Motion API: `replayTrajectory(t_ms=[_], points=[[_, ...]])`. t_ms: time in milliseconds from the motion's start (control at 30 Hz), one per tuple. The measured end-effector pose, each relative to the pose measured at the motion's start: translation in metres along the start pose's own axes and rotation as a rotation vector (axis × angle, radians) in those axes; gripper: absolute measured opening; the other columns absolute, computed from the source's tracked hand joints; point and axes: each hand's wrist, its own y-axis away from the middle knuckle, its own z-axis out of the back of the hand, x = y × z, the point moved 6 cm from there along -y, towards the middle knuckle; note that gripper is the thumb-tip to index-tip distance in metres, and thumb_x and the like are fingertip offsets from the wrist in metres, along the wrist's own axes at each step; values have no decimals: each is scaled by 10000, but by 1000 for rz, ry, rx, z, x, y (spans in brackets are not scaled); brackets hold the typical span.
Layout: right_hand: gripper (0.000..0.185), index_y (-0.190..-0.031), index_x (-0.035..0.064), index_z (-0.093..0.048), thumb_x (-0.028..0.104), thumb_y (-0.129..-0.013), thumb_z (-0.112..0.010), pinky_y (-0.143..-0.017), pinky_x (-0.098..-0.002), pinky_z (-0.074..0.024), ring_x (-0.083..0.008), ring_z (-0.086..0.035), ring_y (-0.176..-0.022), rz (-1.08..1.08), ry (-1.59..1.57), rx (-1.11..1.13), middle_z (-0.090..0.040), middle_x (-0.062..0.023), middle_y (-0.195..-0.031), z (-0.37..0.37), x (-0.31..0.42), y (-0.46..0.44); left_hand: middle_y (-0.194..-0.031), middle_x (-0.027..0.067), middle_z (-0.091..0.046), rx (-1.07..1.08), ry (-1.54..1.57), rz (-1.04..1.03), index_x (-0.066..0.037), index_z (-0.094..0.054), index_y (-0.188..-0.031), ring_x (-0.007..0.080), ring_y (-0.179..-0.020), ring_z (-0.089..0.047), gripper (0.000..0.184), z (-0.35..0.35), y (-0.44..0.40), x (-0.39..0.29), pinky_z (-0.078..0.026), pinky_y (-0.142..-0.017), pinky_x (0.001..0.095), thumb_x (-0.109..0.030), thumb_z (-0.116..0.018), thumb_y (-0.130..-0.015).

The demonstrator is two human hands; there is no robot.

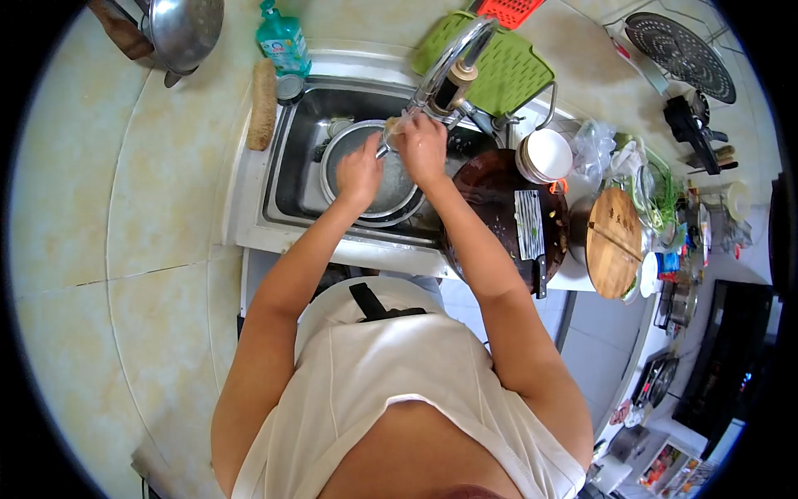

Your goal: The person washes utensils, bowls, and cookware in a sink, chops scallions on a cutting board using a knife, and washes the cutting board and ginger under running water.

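Observation:
Over a round metal basin [330,170] in the sink, both my hands are close together below the tap spout [428,83]. My left hand [359,176] is closed, its fingertips by a small shiny metal piece [382,151] that I cannot identify. My right hand [422,150] has its fingers curled round a small pale beige thing [391,125], mostly hidden by the fingers. Cloudy water [391,195] shows in the basin beneath them.
Right of the sink [287,175], a cleaver [529,229] lies on a round dark chopping board [490,187]. Stacked bowls [547,155] and a wooden lid [613,243] stand beyond. A green bottle [283,41] and a long tan scrubber [262,104] are at the left.

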Motion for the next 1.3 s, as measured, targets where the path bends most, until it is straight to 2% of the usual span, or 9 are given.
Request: replayTrajectory(t_ms=[100,267,400,500,633,867,1067,1233,1300], points=[[118,-857,93,-644,132,-746,-636,-836,-434,-403,-286,-571,-853,-238,46,-9,-572,-95,-837,-3,-18,0,-911,138,-660,-12,-15,2,-110,-553,-1117,357,-776,-634,386,-1,9,2,-499,-654,463,-118,-675,-751],[167,-890,82,-648,128,-730,-642,-800,-412,-417,-306,-570,-856,74,-132,73,-578,-119,-855,-6,17,1,-902,120,-655,-46,-17,25,-105,-601,-1040,345,-772,-631,284,-5,4,10,-498,-659,451,-116,-662,-763],[228,-936,52,-622,116,-719,-652,-827,-427,-426,-334,-553,-950,-229,33,74,-574,-148,-940,-6,-23,-11,-934,113,-641,-47,3,-19,-96,-607,-1043,337,-813,-623,277,13,5,1,-495,-680,438,-96,-644,-768],[250,-960,42,-598,103,-724,-653,-882,-432,-419,-357,-535,-1016,-178,-277,-56,-579,-154,-1006,-7,-32,-11,-954,117,-634,-37,-43,-58,-85,-609,-1051,334,-839,-618,282,13,5,-1,-492,-696,432,-91,-641,-771],[249,-991,22,-567,74,-754,-622,-910,-434,-422,-362,-531,-1060,49,-484,219,-523,-157,-1204,-25,-4,-8,-939,124,-631,-91,-2,-94,-81,-612,-1055,332,-828,-620,291,11,3,1,-492,-699,430,-87,-649,-767],[211,-962,46,-586,66,-754,-611,-810,-421,-450,-359,-541,-970,-310,-384,-111,-555,-159,-1021,-5,-32,-9,-902,105,-623,-109,-11,-86,-93,-609,-1009,323,-808,-621,254,24,1,-8,-497,-678,425,-85,-650,-758],[214,-952,59,-640,65,-739,-617,-826,-445,-432,-358,-537,-965,90,-287,117,-563,-157,-1031,5,17,-21,-900,113,-640,-136,-34,-97,-97,-615,-964,326,-774,-625,222,23,4,-11,-492,-651,427,-70,-647,-746],[193,-996,43,-608,143,-834,-577,-849,-462,-417,-395,-520,-988,66,-442,134,-554,-192,-1045,-15,-1,-6,-951,122,-652,-124,-16,-1,-119,-635,-988,333,-815,-629,244,6,6,6,-500,-706,429,-121,-653,-745],[227,-1006,20,-563,198,-867,-551,-863,-458,-416,-408,-508,-1017,-199,-502,281,-536,-222,-1073,-19,-17,-2,-955,115,-653,-59,42,-20,-114,-624,-1005,347,-829,-624,262,10,5,1,-498,-719,440,-134,-662,-746]])
